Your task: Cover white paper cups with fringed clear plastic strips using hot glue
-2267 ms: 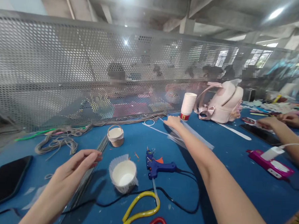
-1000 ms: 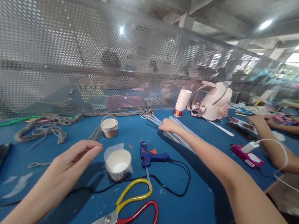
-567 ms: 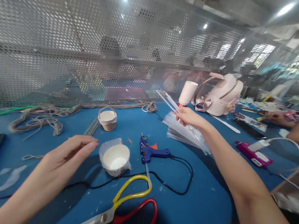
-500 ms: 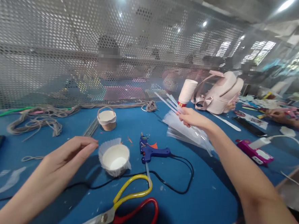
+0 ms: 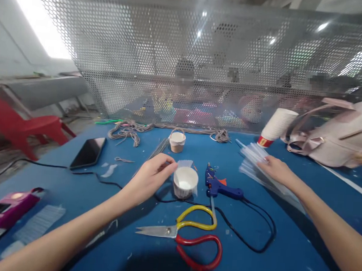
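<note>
My right hand [image 5: 275, 170] grips clear strips [image 5: 251, 155]; a light pinch should avoid creasing them; my left hand [image 5: 149, 177], loosely open and empty, hovers beside the white cup [image 5: 185, 181].

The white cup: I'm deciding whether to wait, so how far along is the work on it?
Already done: a clear pleated wrap stands up behind the white cup. In hand: the right hand touches clear strips; the left hand looks empty beside the cup. Perhaps left: a handle, since the small bucket has one and the cup shows none.
</note>
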Demonstrator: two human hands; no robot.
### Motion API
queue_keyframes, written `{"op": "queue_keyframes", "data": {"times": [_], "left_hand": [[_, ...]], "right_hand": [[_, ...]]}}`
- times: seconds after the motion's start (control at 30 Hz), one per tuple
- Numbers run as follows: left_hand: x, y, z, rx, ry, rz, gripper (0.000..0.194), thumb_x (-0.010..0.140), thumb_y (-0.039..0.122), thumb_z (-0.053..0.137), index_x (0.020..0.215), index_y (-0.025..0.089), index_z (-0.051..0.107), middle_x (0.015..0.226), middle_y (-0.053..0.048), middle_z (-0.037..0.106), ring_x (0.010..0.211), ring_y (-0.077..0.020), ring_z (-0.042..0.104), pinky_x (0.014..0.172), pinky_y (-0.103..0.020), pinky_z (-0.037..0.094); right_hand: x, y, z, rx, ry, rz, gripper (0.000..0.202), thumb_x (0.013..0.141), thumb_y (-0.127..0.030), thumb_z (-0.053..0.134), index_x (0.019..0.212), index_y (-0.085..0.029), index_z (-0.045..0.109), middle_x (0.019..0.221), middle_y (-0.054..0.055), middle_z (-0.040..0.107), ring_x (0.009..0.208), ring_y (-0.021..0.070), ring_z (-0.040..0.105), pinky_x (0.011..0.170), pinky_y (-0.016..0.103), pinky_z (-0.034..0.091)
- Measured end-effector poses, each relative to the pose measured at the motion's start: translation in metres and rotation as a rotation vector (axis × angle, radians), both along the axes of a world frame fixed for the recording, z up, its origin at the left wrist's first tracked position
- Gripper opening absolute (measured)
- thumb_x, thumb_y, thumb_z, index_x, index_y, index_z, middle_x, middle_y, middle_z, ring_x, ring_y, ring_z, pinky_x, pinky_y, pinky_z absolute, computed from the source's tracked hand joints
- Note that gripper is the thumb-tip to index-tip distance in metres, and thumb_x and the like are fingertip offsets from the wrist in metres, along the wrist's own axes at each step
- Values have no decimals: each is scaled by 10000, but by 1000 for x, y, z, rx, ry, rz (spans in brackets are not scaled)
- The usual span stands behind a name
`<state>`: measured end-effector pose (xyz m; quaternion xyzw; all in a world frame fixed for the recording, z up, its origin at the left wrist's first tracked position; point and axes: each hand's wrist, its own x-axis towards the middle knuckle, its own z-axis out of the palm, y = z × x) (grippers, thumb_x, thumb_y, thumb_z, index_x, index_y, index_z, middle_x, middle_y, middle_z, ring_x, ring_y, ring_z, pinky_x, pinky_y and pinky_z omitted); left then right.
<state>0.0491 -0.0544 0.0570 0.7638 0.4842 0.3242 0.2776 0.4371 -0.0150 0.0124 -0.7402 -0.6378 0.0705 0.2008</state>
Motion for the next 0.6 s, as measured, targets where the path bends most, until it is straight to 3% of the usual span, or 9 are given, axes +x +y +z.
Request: {"op": "queue_keyframes", "data": {"times": [0.1, 0.2, 0.3, 0.4, 0.53, 0.6], "left_hand": [[-3, -1, 4, 8, -7, 23, 323, 836, 475, 442, 906, 197, 590, 813, -2, 641, 750, -166, 583, 699, -270, 453], [-5, 1, 9, 14, 41, 68, 379, 798, 531, 448, 892, 198, 602, 785, 0, 647, 745, -180, 583, 682, -260, 445], [-3, 1, 15, -9, 85, 84, 419, 776, 562, 442, 885, 195, 612, 823, -11, 660, 793, -195, 583, 686, -251, 437], [0, -2, 22, 7, 99, 87, 453, 733, 605, 439, 846, 205, 621, 845, -12, 672, 825, -211, 588, 677, -250, 441], [1, -4, 25, 21, 94, 82, 445, 687, 616, 454, 813, 223, 622, 836, -4, 687, 818, -219, 611, 706, -259, 460], [0, 0, 22, 18, 89, 80, 434, 667, 613, 472, 800, 230, 627, 826, -3, 694, 821, -225, 622, 716, -261, 472]], "right_hand": [[-4, -5, 19, 82, 242, -75, 177, 800, -306, 497, 657, -204, 479, 477, -14, 440, 417, 145, 471, 437, 272, 404], [-14, -10, 46, 263, 445, -110, 234, 869, -408, 420, 732, -218, 416, 530, -59, 351, 405, 91, 377, 411, 212, 358], [-29, -9, 63, 457, 555, -127, 231, 904, -446, 356, 820, -233, 388, 580, -65, 327, 450, 88, 394, 453, 193, 382], [-47, -6, 53, 570, 608, -130, 182, 922, -399, 308, 868, -236, 371, 571, -70, 365, 481, 93, 443, 513, 192, 420], [-66, -3, 23, 558, 647, -60, 257, 885, -444, 403, 761, -218, 400, 512, -63, 433, 457, 99, 473, 518, 211, 437], [-66, 2, 19, 554, 658, -39, 306, 882, -489, 394, 736, -221, 393, 512, -65, 424, 430, 95, 460, 483, 211, 426]]}}
